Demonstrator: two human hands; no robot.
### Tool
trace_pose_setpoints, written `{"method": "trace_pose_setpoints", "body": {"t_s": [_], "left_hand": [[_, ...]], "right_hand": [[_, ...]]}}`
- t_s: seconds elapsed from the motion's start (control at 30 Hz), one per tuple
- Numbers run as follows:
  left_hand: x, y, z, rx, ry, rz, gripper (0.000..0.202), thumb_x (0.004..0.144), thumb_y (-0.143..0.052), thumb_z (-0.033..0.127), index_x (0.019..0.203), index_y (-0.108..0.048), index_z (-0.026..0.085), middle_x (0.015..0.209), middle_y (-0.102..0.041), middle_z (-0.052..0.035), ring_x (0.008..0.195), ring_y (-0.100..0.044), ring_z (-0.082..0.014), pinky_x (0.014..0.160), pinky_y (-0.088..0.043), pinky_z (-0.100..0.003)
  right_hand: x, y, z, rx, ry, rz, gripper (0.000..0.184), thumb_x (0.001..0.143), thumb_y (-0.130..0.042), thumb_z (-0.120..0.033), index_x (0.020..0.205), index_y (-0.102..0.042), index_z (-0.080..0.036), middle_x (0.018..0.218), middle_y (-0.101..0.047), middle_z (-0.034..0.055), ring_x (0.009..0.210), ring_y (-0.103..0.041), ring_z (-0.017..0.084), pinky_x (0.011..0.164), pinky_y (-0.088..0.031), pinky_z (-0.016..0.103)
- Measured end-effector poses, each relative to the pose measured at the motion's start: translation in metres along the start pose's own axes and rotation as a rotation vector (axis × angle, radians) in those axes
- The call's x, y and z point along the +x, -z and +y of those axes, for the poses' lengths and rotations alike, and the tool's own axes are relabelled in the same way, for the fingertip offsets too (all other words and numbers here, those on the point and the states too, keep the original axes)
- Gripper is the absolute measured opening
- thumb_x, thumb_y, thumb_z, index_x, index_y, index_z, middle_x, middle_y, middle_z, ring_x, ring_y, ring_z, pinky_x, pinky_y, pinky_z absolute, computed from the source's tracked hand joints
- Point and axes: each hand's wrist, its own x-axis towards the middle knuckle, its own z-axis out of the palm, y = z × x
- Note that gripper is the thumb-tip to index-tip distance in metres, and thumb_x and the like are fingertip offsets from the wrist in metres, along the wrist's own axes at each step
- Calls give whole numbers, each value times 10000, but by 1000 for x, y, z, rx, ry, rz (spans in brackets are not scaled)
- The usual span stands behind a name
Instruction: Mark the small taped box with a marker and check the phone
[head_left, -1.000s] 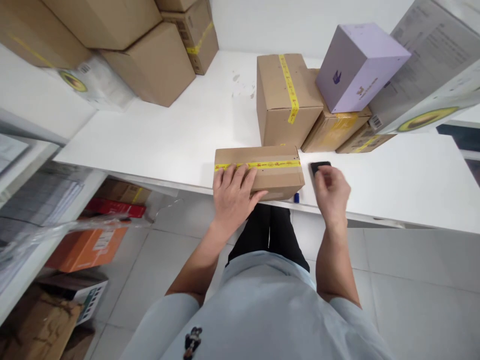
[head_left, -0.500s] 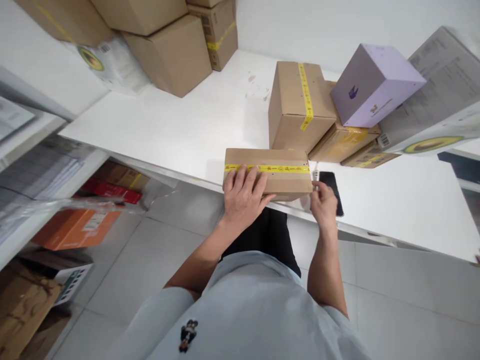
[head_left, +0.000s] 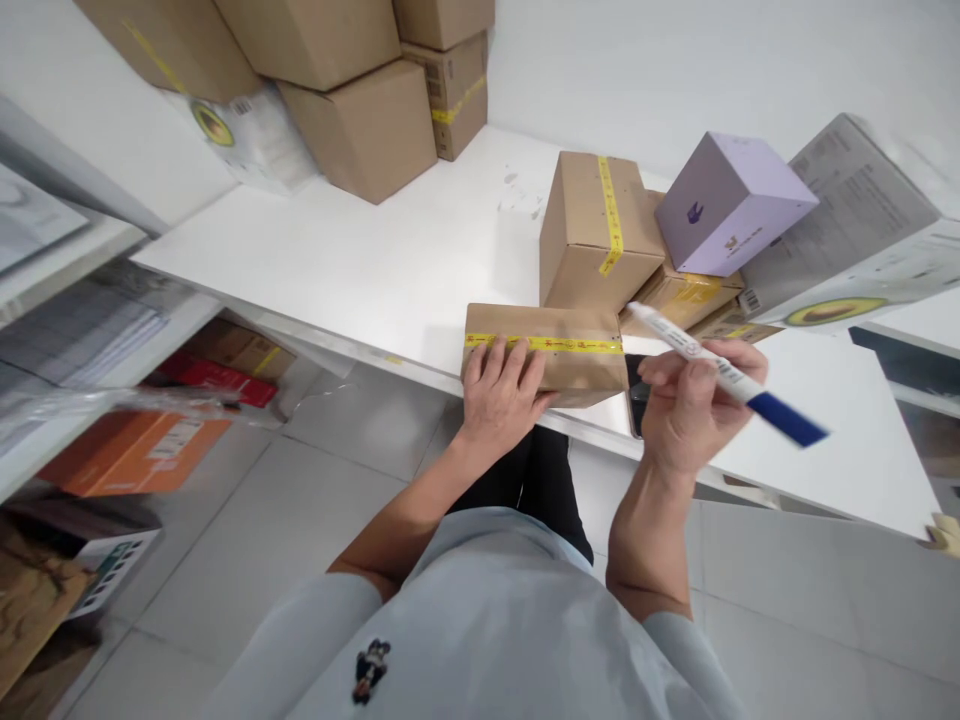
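A taped cardboard box (head_left: 577,370) lies at the front edge of the white table. Over its top left part rests my left hand (head_left: 502,395), fingers spread across the yellow tape and thumb against the front side, holding it. My right hand (head_left: 694,405) is closed around a white marker pen (head_left: 675,338) with a blue end, raised beside the box's right side. The pen's white end points left, toward the box, and the blue end points away to the right. Partly hidden behind my right hand, a black phone (head_left: 636,400) lies on the table.
Behind the held box stand a taller taped carton (head_left: 596,215), a purple box (head_left: 731,205) on a smaller carton, and a large grey box (head_left: 840,215). Stacked cartons (head_left: 367,130) occupy the back left. Shelves with papers (head_left: 82,330) and an orange box (head_left: 142,450) are at left.
My right hand has come up from the table beside the box, and the marker pen now shows plainly in it. My left hand stays on the box. The view has shifted slightly.
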Motion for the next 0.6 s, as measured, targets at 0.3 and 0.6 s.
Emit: {"method": "trace_pose_setpoints", "body": {"t_s": [0.3, 0.6], "left_hand": [[0, -1, -3, 50, -39, 27, 491, 941, -592, 470, 1309, -648, 150, 1325, -677, -183, 1269, -591, -378, 1092, -386, -530], [-1, -6, -4, 44, -39, 59, 468, 942, -586, 477, 1285, -659, 168, 1331, -675, -176, 1293, -579, -375, 1102, -376, -516]], "right_hand": [[3, -45, 42, -55, -327, -221, 377, 973, -429, -579, 1029, -575, -236, 685, -607, -20, 605, -642, 154, 621, -552, 316], [-9, -43, 36, -126, -258, -273, 296, 921, -588, -539, 903, -523, -251, 606, -543, -78, 480, -520, 98, 515, -461, 249]]}}
